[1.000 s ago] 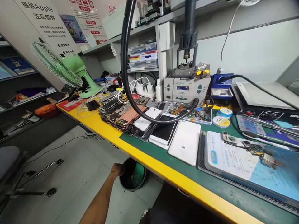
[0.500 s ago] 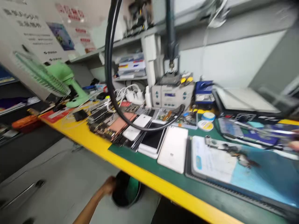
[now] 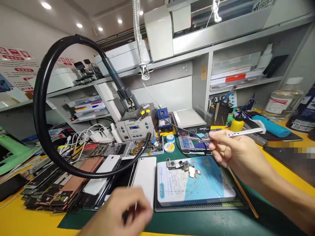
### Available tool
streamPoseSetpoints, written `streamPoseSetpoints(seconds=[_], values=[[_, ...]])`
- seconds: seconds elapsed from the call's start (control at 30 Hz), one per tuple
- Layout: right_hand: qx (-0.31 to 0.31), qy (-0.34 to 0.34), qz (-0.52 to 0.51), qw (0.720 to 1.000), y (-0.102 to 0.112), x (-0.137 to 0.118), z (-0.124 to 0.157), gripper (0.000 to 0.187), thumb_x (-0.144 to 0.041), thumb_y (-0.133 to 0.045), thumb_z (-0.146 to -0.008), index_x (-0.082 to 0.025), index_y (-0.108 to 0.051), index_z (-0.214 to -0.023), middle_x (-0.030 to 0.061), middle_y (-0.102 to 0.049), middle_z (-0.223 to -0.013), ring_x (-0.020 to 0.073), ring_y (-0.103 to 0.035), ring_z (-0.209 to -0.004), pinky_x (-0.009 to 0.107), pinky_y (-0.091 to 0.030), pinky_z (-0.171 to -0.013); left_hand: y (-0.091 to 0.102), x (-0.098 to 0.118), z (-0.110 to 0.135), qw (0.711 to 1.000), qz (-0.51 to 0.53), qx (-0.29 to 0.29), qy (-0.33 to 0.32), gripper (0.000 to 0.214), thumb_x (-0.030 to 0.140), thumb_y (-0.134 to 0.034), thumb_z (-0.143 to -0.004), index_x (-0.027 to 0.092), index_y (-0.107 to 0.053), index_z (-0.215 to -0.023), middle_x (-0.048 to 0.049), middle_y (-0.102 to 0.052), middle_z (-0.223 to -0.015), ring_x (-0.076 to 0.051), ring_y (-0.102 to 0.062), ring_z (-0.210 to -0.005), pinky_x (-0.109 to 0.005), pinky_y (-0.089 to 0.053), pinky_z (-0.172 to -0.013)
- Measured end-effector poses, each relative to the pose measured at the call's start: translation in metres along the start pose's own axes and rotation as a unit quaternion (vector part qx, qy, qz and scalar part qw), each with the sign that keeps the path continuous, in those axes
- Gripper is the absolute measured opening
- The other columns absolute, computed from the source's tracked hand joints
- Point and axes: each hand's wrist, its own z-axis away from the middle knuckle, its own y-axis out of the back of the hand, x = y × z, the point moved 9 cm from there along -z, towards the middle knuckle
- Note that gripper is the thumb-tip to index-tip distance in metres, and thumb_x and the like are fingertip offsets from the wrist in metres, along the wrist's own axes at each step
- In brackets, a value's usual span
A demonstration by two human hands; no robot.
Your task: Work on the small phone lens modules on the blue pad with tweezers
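Note:
My right hand (image 3: 235, 151) hovers over the right of the green bench mat (image 3: 192, 220), fingers pinched on a slim silver tool (image 3: 242, 133) that points left and right. Just below and left of it, small phone parts (image 3: 185, 165) lie on a blue and white booklet (image 3: 194, 184). My left hand (image 3: 121, 214) is low at the front edge, blurred, fingers curled; something thin shows near its fingers, but I cannot make it out. It is nearest a white phone (image 3: 145, 175).
Stacks of opened phones (image 3: 66, 186) cover the left of the yellow bench. A thick black hose (image 3: 41, 108) loops up from a hot-air station (image 3: 134, 126). Behind stand a heating plate (image 3: 189, 119), solder tins (image 3: 169, 147), a yellow bottle (image 3: 237, 124), shelves and a glass jar (image 3: 283, 101).
My view has swung up and right from the floor to the bench. My left hand has come up from the bin under the bench. My right hand has entered holding the tool.

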Motion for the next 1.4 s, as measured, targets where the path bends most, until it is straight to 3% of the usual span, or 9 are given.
streamPoseSetpoints(seconds=[0.03, 0.07, 0.1, 0.2, 0.33, 0.5, 0.8, 1.07, 1.4], values=[[0.003, -0.002, -0.003, 1.0, 0.001, 0.001, -0.002, 0.03, -0.041, -0.082, -0.08, -0.018, -0.063, -0.076, -0.0023, -0.063, -0.061, 0.0087, -0.05, -0.04, 0.016, -0.034, -0.033, 0.021, 0.01, -0.016, 0.996, -0.05, 0.077, -0.008, 0.023, 0.035, -0.048, -0.1, 0.023, -0.06, -0.085, 0.0002, -0.062, -0.083, -0.014, -0.057, -0.075, -0.027, -0.046, -0.067], [0.006, -0.003, -0.006, 1.0, 0.003, 0.003, -0.004, 0.03, -0.04, -0.083, -0.078, -0.018, -0.062, -0.076, -0.0021, -0.063, -0.06, 0.0088, -0.049, -0.039, 0.016, -0.033, -0.031, 0.034, 0.018, -0.034, 0.992, -0.071, 0.107, -0.019, 0.016, 0.032, -0.051, -0.097, 0.022, -0.062, -0.091, -0.001, -0.063, -0.092, -0.015, -0.058, -0.081, -0.029, -0.046, -0.072], [0.008, -0.005, -0.009, 1.0, 0.005, 0.004, -0.007, 0.031, -0.04, -0.084, -0.077, -0.018, -0.062, -0.076, -0.002, -0.063, -0.059, 0.0089, -0.049, -0.039, 0.016, -0.032, -0.03, 0.04, 0.024, -0.052, 0.991, -0.081, 0.106, -0.029, 0.012, 0.03, -0.057, -0.093, 0.022, -0.063, -0.1, -0.0024, -0.064, -0.103, -0.017, -0.059, -0.09, -0.031, -0.047, -0.08], [0.015, -0.007, -0.016, 1.0, 0.008, 0.005, -0.012, 0.029, -0.038, -0.084, -0.076, -0.018, -0.063, -0.076, -0.0017, -0.063, -0.059, 0.0087, -0.048, -0.039, 0.016, -0.034, -0.031, 0.044, 0.028, -0.096, 0.991, -0.103, 0.067, -0.056, 0.033, 0.029, -0.07, -0.083, 0.021, -0.064, -0.114, -0.0046, -0.063, -0.114, -0.019, -0.059, -0.096, -0.035, -0.049, -0.085], [0.021, -0.013, -0.022, 0.999, 0.011, 0.006, -0.015, 0.027, -0.036, -0.084, -0.076, -0.017, -0.063, -0.077, -0.0018, -0.063, -0.059, 0.008, -0.047, -0.039, 0.016, -0.034, -0.031, 0.036, 0.025, -0.118, 0.99, -0.112, 0.02, -0.084, 0.036, 0.034, -0.074, -0.084, 0.018, -0.064, -0.114, -0.0052, -0.064, -0.111, -0.018, -0.061, -0.094, -0.038, -0.052, -0.085], [0.026, -0.021, -0.019, 0.999, 0.012, 0.007, -0.016, 0.027, -0.036, -0.084, -0.076, -0.017, -0.065, -0.078, -0.0017, -0.063, -0.059, 0.0084, -0.048, -0.039, 0.016, -0.035, -0.031, 0.029, 0.027, -0.122, 0.988, -0.113, 0.005, -0.108, 0.024, 0.034, -0.073, -0.087, 0.017, -0.066, -0.103, -0.0029, -0.066, -0.099, -0.016, -0.062, -0.089, -0.037, -0.053, -0.084], [0.035, -0.03, -0.018, 0.999, 0.01, 0.0, -0.008, 0.024, -0.035, -0.083, -0.079, -0.017, -0.067, -0.077, -0.0003, -0.065, -0.06, 0.0076, -0.046, -0.039, 0.015, -0.036, -0.033, 0.04, 0.013, -0.106, 0.988, -0.094, 0.063, -0.109, 0.02, 0.028, -0.072, -0.083, 0.017, -0.068, -0.099, -0.0002, -0.063, -0.088, -0.014, -0.058, -0.08, -0.031, -0.049, -0.076], [0.031, -0.052, -0.01, 0.998, 0.01, 0.008, -0.01, 0.025, -0.039, -0.083, -0.08, -0.018, -0.07, -0.081, -0.0009, -0.063, -0.061, 0.0078, -0.046, -0.039, 0.014, -0.035, -0.032, 0.042, 0.005, -0.087, 0.986, -0.069, 0.09, -0.119, 0.022, 0.025, -0.068, -0.082, 0.02, -0.069, -0.103, -0.0024, -0.066, -0.098, -0.015, -0.061, -0.09, -0.029, -0.049, -0.082], [0.047, -0.085, -0.005, 0.995, 0.013, 0.019, -0.009, 0.032, -0.045, -0.09, -0.07, -0.017, -0.073, -0.071, 0.0016, -0.064, -0.063, 0.0087, -0.046, -0.044, 0.016, -0.038, -0.034, 0.04, 0.009, -0.084, 0.986, -0.086, 0.083, -0.115, 0.034, 0.024, -0.064, -0.083, 0.02, -0.065, -0.116, -0.0062, -0.061, -0.11, -0.019, -0.06, -0.101, -0.035, -0.051, -0.091]])
